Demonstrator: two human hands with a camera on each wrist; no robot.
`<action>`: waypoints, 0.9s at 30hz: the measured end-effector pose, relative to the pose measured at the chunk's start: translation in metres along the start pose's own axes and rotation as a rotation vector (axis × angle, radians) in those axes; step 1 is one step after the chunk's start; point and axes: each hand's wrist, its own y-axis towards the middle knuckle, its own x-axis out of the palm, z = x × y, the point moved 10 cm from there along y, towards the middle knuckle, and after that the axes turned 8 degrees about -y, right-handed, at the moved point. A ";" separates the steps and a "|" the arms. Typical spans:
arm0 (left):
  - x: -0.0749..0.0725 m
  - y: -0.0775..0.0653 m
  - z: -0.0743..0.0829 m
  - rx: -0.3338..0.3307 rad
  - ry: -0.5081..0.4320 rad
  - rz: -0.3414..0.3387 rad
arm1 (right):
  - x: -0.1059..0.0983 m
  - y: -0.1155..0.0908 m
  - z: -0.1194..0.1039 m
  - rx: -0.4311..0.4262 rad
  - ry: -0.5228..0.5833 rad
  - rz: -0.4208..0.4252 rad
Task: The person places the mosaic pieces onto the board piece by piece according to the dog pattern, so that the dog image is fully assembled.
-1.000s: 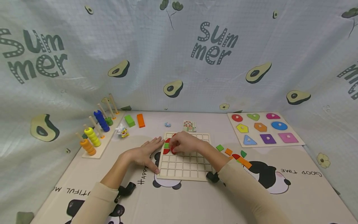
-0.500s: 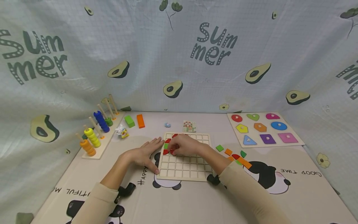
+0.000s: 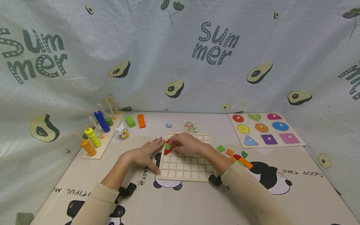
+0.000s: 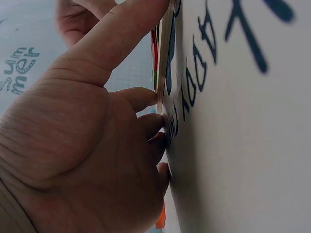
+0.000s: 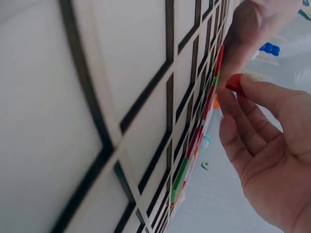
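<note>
My right hand (image 3: 184, 144) is over the upper left of the wooden grid board (image 3: 183, 167). Between thumb and finger it pinches a small red piece (image 5: 235, 84), seen in the right wrist view just off the board. The fingers partly hide the cells beneath in the head view. A green square piece (image 3: 167, 146) and a red quarter-round piece (image 3: 167, 152) lie in the leftmost column. With fingers spread, my left hand (image 3: 146, 155) rests on the table, thumb and fingertips touching the board's left edge.
Loose green, orange and red pieces (image 3: 245, 163) lie right of the board. A small picture card (image 3: 190, 126) is behind it. A shape puzzle (image 3: 265, 129) stands at the back right. Far left are a ring-stacking rack (image 3: 104, 147), a toy figure (image 3: 122, 131), and green and orange blocks (image 3: 142, 121).
My right hand dipped slightly toward the left-hand cells, then shifted a little up and right, with only small movement overall. The left hand and the board have stayed put.
</note>
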 end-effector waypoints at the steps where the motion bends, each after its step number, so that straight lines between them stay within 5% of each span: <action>1: 0.000 0.000 0.000 0.001 -0.001 -0.001 | 0.000 0.000 0.000 0.005 0.011 0.000; 15: 0.000 0.000 -0.001 -0.013 -0.010 -0.002 | 0.007 0.003 0.016 0.106 0.113 0.009; 27: -0.001 -0.002 0.003 0.007 -0.005 0.003 | 0.009 0.001 0.005 0.048 -0.036 -0.047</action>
